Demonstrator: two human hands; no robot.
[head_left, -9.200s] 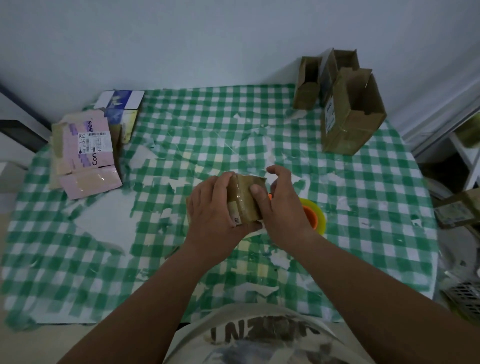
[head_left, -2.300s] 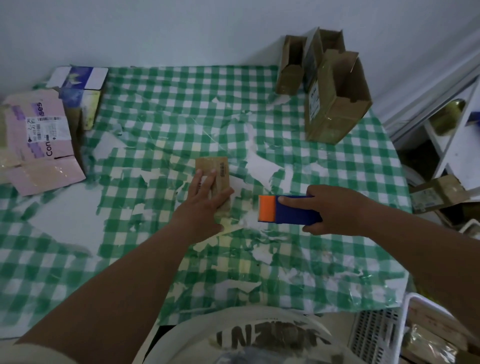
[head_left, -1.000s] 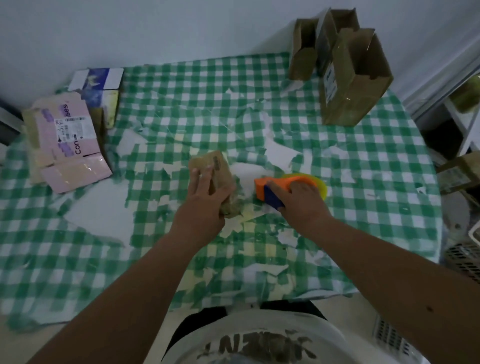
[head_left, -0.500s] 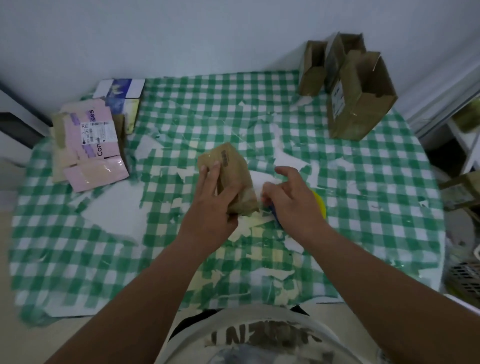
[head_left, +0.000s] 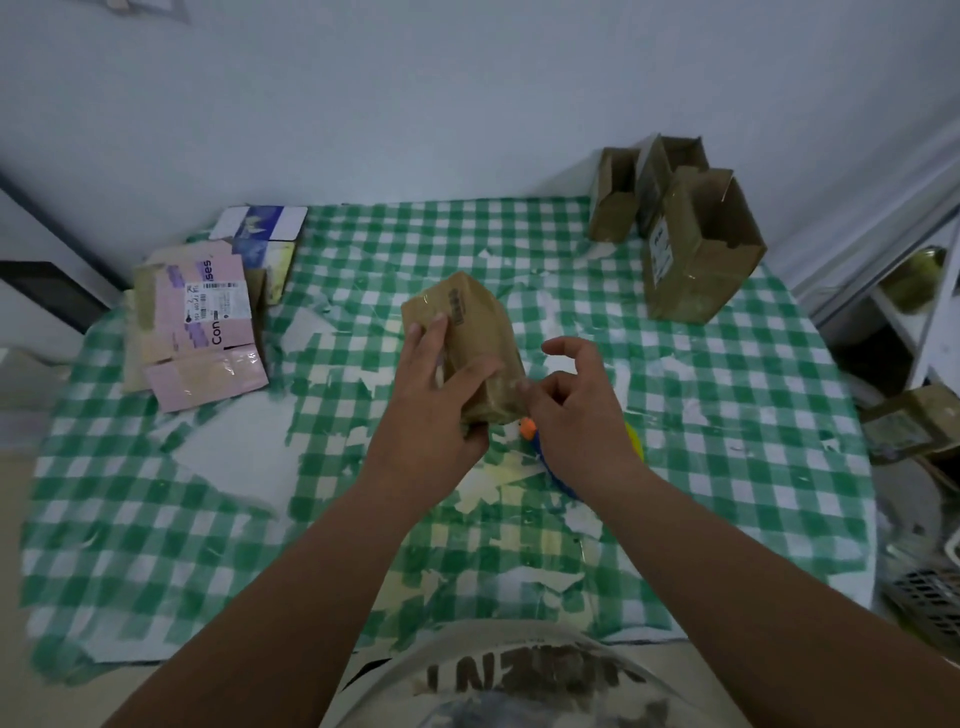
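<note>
A small brown cardboard box (head_left: 470, 332), wrapped in clear tape, is lifted above the middle of the checked table (head_left: 727, 415). My left hand (head_left: 436, 384) grips it from the left, fingers along its side and thumb across its near face. My right hand (head_left: 576, 400) is at the box's lower right corner, thumb and fingertips curled against the taped edge, index finger raised. Under my right hand lies the tape dispenser (head_left: 535, 436), orange, blue and yellow, mostly hidden.
Flattened pink and brown boxes (head_left: 200, 332) lie at the table's left, with a blue and white box (head_left: 262, 234) behind. Upright open brown cartons (head_left: 696, 254) stand at the back right. Shelving and more cardboard (head_left: 909, 431) sit beyond the right edge.
My right hand set the tape dispenser down on the table and came to the box's corner. My left hand lifted the box off the table and tilted it up.
</note>
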